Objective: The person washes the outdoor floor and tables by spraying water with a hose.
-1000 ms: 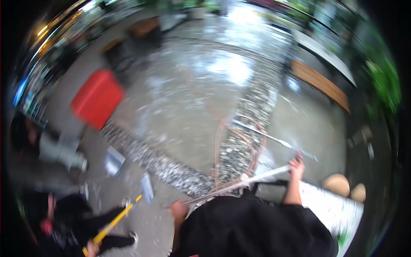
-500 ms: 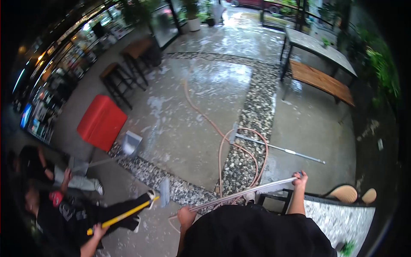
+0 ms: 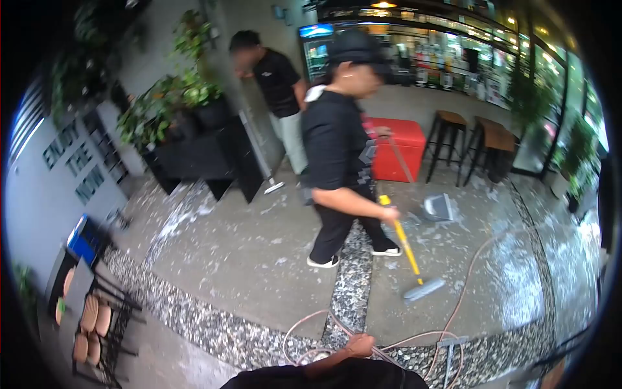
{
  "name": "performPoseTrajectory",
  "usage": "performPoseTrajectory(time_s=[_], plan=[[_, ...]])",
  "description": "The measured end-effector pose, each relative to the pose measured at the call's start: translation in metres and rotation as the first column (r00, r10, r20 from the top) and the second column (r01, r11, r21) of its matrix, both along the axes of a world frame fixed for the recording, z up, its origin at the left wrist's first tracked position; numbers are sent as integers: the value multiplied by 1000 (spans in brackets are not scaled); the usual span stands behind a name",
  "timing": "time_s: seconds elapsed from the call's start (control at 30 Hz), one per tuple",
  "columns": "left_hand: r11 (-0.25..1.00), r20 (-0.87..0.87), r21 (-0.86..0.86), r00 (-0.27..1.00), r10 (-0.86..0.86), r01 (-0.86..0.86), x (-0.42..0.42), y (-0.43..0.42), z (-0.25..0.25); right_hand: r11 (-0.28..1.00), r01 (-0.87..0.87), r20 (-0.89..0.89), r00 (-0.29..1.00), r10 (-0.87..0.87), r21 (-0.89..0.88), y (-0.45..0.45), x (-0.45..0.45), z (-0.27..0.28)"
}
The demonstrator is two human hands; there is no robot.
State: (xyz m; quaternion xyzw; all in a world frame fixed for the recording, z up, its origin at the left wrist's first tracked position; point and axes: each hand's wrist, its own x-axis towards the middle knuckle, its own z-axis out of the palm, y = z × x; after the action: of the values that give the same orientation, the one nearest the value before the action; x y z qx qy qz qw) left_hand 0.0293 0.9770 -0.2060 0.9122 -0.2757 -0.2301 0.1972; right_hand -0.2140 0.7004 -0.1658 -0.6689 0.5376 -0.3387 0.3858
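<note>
My left hand [image 3: 360, 345] is closed round the end of a long metal pole [image 3: 388, 357], low in front of my dark shirt. The pole runs down to the right and out of sight behind my body; its far end is hidden. My right hand is not in view. Close by, a pinkish hose [image 3: 464, 280] lies looped on the pebble strip and crosses the wet floor. A floor squeegee [image 3: 450, 350] lies to the right among the hose loops.
A person [image 3: 334, 142] ahead holds a yellow-handled floor brush [image 3: 409, 253] and a long-handled dustpan [image 3: 438, 208]. Another person [image 3: 278, 84] stands behind, near a squeegee [image 3: 274, 188]. Stools [image 3: 447, 120], a red box [image 3: 402, 149], planters [image 3: 201, 155] and chairs [image 3: 94, 314] stand around.
My view has swung left. Both hands were on the pole; now only the left shows. The person with the yellow-handled brush has come into the middle of view.
</note>
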Motion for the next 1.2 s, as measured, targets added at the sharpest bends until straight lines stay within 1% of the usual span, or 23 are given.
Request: performPoseTrajectory(time_s=[0.03, 0.1, 0.13, 0.17, 0.23, 0.37, 0.5, 0.57, 0.6, 0.7, 0.8, 0.93, 1.0, 1.1, 1.2], plan=[[998, -16, -10, 998, 54, -54, 0, -1, 4, 998, -65, 4, 998, 65, 2, -4, 21, 2], [995, -2, -52, 997, 80, -80, -8, 0, 6, 981, -196, 2, 981, 196, -1, -9, 54, 7], [994, 11, -49, 995, 94, -94, -11, 2, 23, 968, -250, 2, 968, 250, 3, -8, 69, 9], [990, -1, -53, 992, 129, -129, -15, 4, 18, 956, -292, 5, 956, 292, 6, -6, 80, 9], [991, 76, -95, 992, 104, -96, -12, 4, 13, 938, -345, 8, 938, 345, 19, -3, 98, 9], [984, 52, -112, 988, 146, -139, -20, 6, 13, 912, -407, 5, 913, 407, 46, 5, 114, 7], [994, 62, -73, 994, 90, -85, -21, 11, 14, 905, -419, 13, 908, 419, 71, 9, 115, 5], [996, 24, -25, 996, 90, -89, -23, 13, 21, 905, -416, 16, 909, 416, 83, 11, 116, 3], [998, 24, -21, 998, 55, -55, -23, 14, 18, 904, -417, 18, 908, 418, 90, 13, 115, 2], [996, 18, -33, 997, 80, -79, -26, 15, 26, 903, -417, 24, 909, 417, 100, 14, 112, 0], [998, 18, -46, 999, 45, -44, -26, 16, 18, 907, -408, 30, 913, 407, 109, 16, 110, -1], [999, -13, -19, 999, 38, -38, -27, 20, 45, 912, -393, 34, 919, 392, 120, 19, 106, -1], [1000, -34, 3, 999, -12, 12, -26, 21, 49, 913, -388, 30, 922, 387, 124, 20, 105, -2], [1000, -25, -16, 1000, -18, 17, -23, 20, 28, 916, -378, 33, 926, 377, 134, 21, 102, -3], [1000, -28, -24, 1000, 4, -4, -23, 22, 31, 918, -371, 38, 929, 369, 140, 22, 101, -4]])
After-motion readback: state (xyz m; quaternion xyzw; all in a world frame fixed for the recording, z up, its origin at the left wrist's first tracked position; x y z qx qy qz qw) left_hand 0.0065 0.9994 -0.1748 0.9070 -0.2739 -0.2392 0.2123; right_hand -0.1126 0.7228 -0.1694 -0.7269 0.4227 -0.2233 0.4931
